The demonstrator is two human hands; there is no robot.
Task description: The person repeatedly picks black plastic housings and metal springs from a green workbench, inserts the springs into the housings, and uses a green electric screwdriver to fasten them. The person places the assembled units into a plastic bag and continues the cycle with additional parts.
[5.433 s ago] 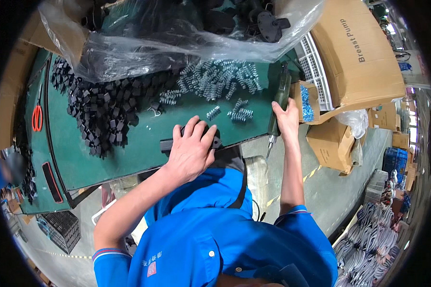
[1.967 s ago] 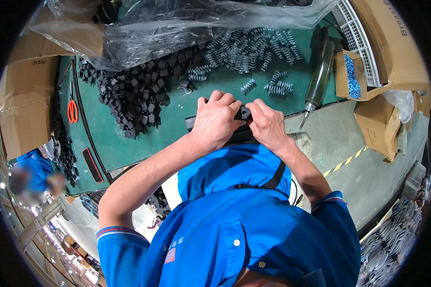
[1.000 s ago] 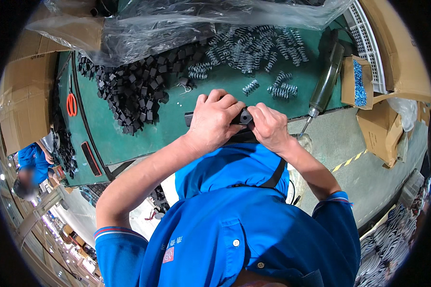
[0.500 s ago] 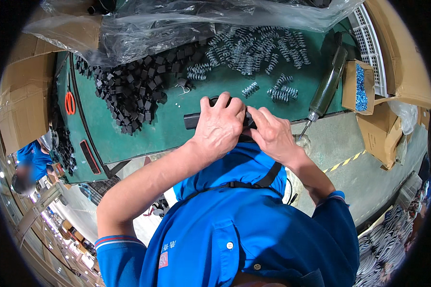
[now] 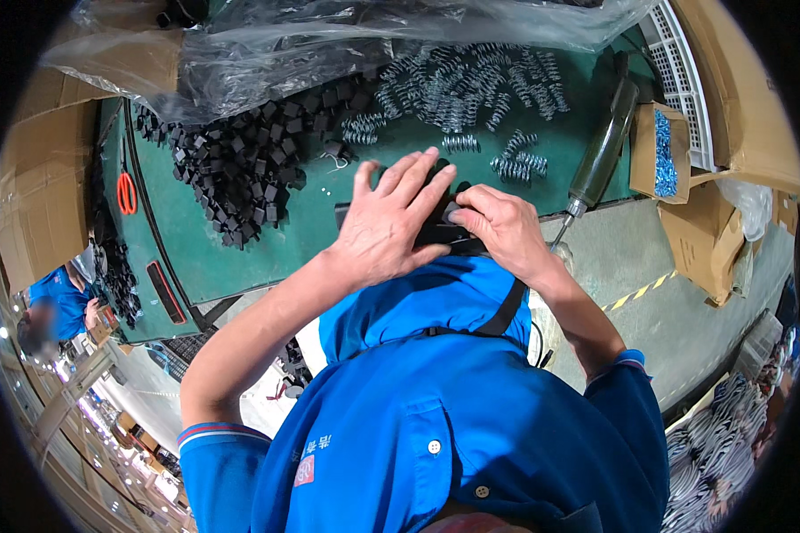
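A black plastic part (image 5: pixel 433 234) lies at the table's near edge, mostly covered by my hands. Its bar-like end sticks out to the left. My left hand (image 5: pixel 384 216) rests across this part, fingers stretched out and slightly apart. From the right, my right hand (image 5: pixel 509 233) pinches a small dark piece (image 5: pixel 451 213) between thumb and fingers against the part; its exact kind is hidden. Just beyond the hands are a few loose metal springs (image 5: pixel 460 144), with a larger heap of springs (image 5: pixel 458 89) farther back.
A pile of black blocks (image 5: pixel 236 169) spreads to the left on the green table (image 5: pixel 307 240). Orange-handled scissors (image 5: pixel 127 193) lie farther left. At right are a power screwdriver (image 5: pixel 600 147) and a carton of blue screws (image 5: pixel 665 155). Clear plastic sheeting (image 5: pixel 329 49) hangs along the back.
My left hand's fingers have straightened from a curled grip and spread over the black part. My right hand has shifted slightly left, now pinching a small dark piece.
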